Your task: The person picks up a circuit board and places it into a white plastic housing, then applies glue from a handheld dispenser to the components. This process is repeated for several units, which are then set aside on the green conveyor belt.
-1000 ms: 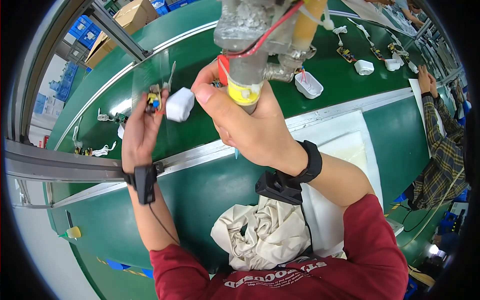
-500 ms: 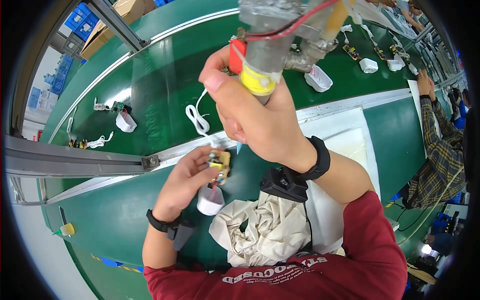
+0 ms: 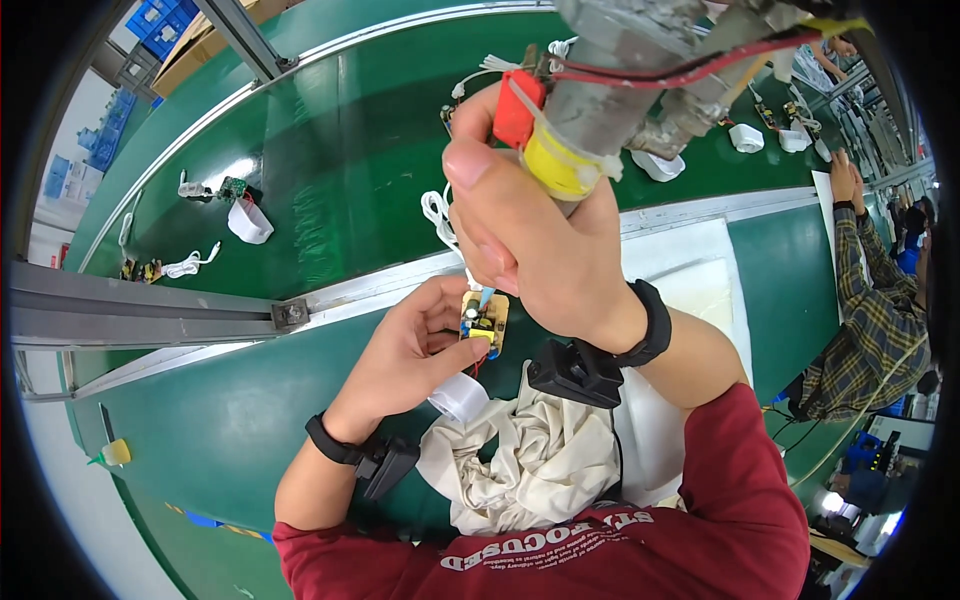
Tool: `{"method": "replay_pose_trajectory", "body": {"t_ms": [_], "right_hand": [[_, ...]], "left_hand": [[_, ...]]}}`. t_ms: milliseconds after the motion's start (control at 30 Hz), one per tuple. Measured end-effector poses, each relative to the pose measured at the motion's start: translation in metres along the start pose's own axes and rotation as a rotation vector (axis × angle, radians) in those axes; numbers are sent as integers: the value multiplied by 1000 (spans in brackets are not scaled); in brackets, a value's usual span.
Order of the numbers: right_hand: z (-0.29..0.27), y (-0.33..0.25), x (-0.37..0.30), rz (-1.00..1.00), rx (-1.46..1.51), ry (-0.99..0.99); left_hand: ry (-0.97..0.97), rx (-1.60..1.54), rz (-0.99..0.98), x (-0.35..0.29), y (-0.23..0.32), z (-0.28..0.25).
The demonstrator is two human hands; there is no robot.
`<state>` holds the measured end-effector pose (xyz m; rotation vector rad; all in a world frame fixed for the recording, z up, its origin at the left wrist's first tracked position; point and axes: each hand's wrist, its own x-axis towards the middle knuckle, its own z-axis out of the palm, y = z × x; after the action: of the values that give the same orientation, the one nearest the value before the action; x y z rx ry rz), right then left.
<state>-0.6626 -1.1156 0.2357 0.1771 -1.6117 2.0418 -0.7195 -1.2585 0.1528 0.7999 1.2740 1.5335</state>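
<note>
From the head camera, my left hand (image 3: 415,345) pinches a small yellow circuit board (image 3: 484,322) between thumb and fingers, just over the near edge of the green bench (image 3: 230,440), in front of the conveyor belt (image 3: 340,150). A white shell piece (image 3: 458,397) sits just below that hand, touching the crumpled cloth (image 3: 530,460) in my lap. My right hand (image 3: 535,240) is wrapped tight around the handle of a hanging powered tool (image 3: 600,110), with its yellow collar and red block beside my thumb; the thin bluish tip (image 3: 486,298) comes down onto the board's top edge.

To do this well, I judge I should keep the board level and steady, fingertips clear of the tip, and bring the tool straight down its own axis, not slanted. Pressure should be light, so the board doesn't twist out of my pinch. Further up the belt, other boards with white cables (image 3: 235,200) lie well apart.
</note>
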Motion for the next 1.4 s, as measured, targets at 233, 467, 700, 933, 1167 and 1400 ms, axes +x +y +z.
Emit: {"method": "replay_pose_trajectory", "body": {"t_ms": [233, 467, 700, 933, 1167, 1400], "right_hand": [[6, 6, -2, 4, 29, -17], [12, 11, -4, -3, 39, -25], [21, 12, -4, 5, 37, 1], [26, 16, -1, -32, 8, -39], [31, 21, -1, -46, -8, -83], [40, 22, 4, -84, -28, -83]], "left_hand": [[4, -3, 49, -5, 0, -3], [7, 0, 36, -10, 4, -7], [3, -9, 32, -14, 5, -12], [-29, -3, -14, -21, 7, -20], [-36, -42, -111, -28, 9, -24], [-27, 8, -67, -32, 6, -31]]}}
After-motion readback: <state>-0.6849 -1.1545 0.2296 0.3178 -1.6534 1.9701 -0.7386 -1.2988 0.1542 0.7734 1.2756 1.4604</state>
